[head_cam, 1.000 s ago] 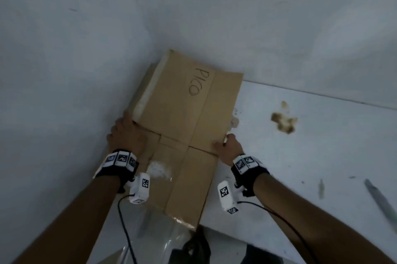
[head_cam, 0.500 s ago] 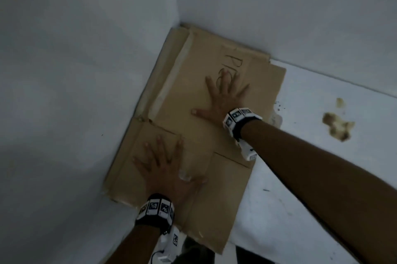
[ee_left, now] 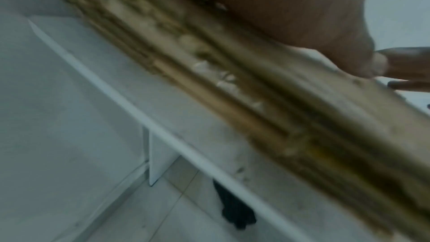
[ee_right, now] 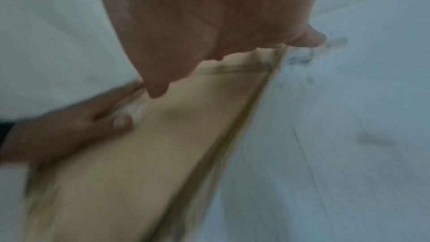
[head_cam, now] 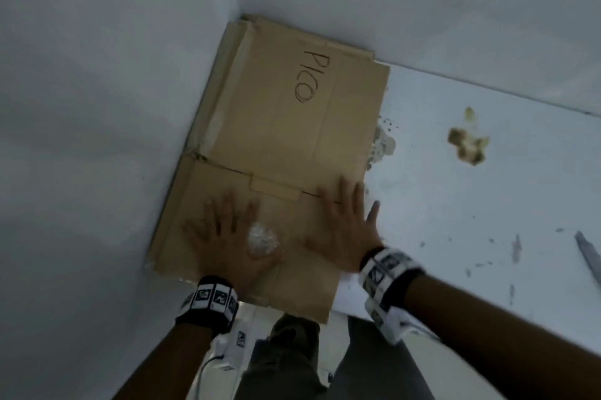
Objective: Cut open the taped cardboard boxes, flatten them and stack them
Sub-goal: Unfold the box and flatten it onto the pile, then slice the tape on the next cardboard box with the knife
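Left hand [head_cam: 227,237] and right hand [head_cam: 344,224]: both flat, fingers spread, palms pressing the near end of the flattened cardboard boxes [head_cam: 292,126]. Boxes: stacked on white table [head_cam: 471,237], far-left corner, against both walls, top sheet marked "PICO".

The person has bare forearms with no sleeves. On each wrist sits a black band [head_cam: 208,305] that carries a row of white square tags with black patterns; the right band [head_cam: 387,272] looks the same but is blurred. Below each band hangs a white camera block [head_cam: 239,339], also with a small black-and-white tag, and a thin cable [head_cam: 208,364] runs from the left one. The left hand [head_cam: 227,237] and right hand [head_cam: 346,224] wear no gloves. Dark trousers [head_cam: 292,351] show below.
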